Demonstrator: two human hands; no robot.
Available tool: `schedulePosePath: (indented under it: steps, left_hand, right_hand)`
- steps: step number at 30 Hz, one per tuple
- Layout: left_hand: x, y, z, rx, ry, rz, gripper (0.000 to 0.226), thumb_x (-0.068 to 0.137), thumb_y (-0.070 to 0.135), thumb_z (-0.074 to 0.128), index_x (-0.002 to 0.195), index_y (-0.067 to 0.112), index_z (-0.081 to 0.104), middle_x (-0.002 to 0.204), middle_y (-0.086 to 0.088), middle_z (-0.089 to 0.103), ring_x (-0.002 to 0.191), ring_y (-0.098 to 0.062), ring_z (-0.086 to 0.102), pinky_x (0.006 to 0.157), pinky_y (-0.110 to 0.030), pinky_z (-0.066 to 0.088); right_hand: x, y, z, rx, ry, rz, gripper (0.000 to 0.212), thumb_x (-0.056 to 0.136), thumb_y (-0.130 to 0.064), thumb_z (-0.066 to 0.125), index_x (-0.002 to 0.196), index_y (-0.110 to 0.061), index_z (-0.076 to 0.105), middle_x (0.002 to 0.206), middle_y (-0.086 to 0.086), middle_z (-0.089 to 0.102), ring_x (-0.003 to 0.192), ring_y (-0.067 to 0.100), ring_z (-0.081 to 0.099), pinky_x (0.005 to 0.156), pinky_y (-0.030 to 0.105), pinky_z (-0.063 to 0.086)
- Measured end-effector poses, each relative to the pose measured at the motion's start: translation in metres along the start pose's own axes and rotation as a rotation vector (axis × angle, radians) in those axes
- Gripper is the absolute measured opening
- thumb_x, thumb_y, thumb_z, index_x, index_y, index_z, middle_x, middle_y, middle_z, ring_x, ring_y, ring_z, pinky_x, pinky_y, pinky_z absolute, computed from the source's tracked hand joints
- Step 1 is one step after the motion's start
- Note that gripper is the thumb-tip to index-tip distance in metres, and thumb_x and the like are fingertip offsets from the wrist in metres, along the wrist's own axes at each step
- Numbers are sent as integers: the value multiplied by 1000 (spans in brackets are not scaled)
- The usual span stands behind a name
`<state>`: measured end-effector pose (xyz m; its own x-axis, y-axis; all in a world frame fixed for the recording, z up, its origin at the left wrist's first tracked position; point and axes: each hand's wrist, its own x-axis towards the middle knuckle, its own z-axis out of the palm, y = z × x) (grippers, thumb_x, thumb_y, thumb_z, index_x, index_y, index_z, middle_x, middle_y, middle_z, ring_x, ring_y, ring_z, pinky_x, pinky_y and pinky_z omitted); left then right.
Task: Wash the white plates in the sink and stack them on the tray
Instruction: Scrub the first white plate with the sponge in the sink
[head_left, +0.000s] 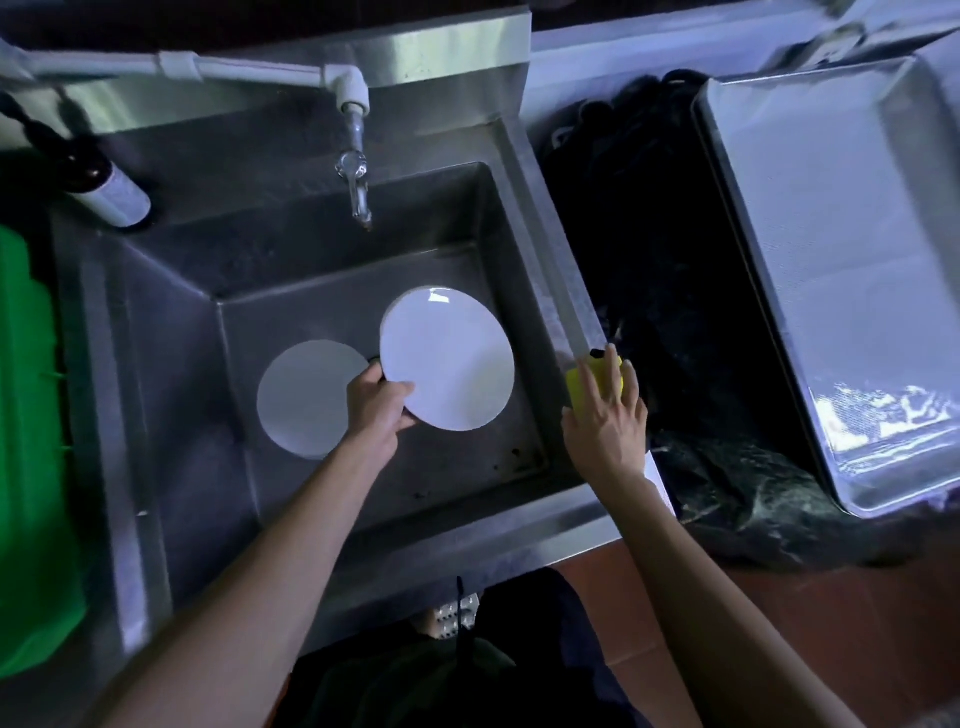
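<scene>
Two white plates are in the steel sink (171, 322). One plate (301, 400) lies flat on the sink floor at the left. My left hand (376, 408) grips the lower left edge of the other plate (449, 358), thumb on top, holding it tilted above the sink floor. My right hand (608, 415) lies with straight fingers on a yellow sponge (582, 382) at the sink's right rim. The metal tray (841, 249) stands to the far right with nothing on it.
A tap (356, 176) hangs over the back of the sink. A dark bottle (101, 179) stands at the back left corner. A green crate (31, 447) sits left of the sink. Dark plastic bags (675, 291) fill the gap between sink and tray.
</scene>
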<state>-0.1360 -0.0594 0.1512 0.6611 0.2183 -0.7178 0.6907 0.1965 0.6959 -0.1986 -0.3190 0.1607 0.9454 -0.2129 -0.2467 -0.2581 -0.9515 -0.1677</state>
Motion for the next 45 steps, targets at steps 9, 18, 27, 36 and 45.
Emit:
schedulePosePath:
  steps: [9,18,27,36,45]
  left_hand:
    - [-13,-5,6,-1,-22,-31,39,83,-5,61,95,30,72,86,18,76,94,-14,69,62,-33,60]
    - [-20,-5,5,-68,-20,-52,44,85,-8,60,117,19,71,109,6,76,103,-22,69,75,-43,63]
    - [-36,3,-1,-138,-68,-25,44,82,-12,59,117,12,70,113,-9,74,103,-31,69,70,-42,62]
    - [-45,13,-23,-224,-76,32,38,77,-13,59,101,11,76,99,-13,76,89,-31,71,62,-37,58]
    - [-44,15,-40,-359,-60,47,39,81,-14,56,99,14,77,104,-13,76,89,-27,74,68,-42,59]
  right_hand:
    - [1,15,19,11,-17,-11,78,93,-18,60,158,-20,17,167,12,-2,150,42,7,118,56,26]
    - [1,29,17,293,175,-132,67,85,10,62,145,-14,48,160,15,27,133,43,36,97,60,48]
    - [17,-51,-14,523,81,-395,68,84,0,64,147,-18,46,162,8,26,140,33,34,106,44,40]
    - [21,-115,-12,480,-6,-558,57,93,-12,62,147,-15,45,163,9,22,143,35,30,111,52,35]
    - [10,-117,-12,387,58,-741,60,101,-16,50,156,-15,28,166,13,9,153,29,10,121,46,21]
